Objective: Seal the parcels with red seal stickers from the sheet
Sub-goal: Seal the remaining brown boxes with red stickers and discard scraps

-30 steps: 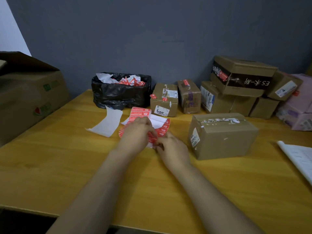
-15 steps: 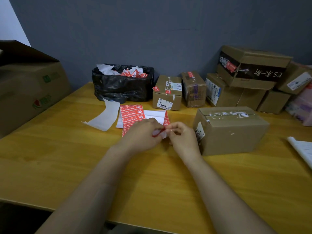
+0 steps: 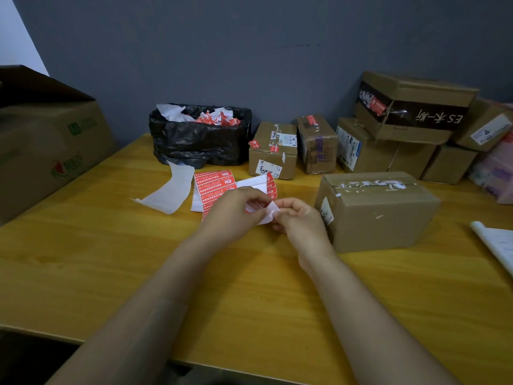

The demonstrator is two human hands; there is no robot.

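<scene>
Just behind sheet, scraps in black bag

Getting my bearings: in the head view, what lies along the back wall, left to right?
Large carton, black bag of scraps, small parcel, purple-taped parcel, stacked boxes, pink packages.

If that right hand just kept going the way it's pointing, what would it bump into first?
Most likely the left hand: the right hand points away and leftward, and the two nearly meet on the white paper they both pinch. Beyond lies the red sticker sheet, though depth is unclear.
</scene>
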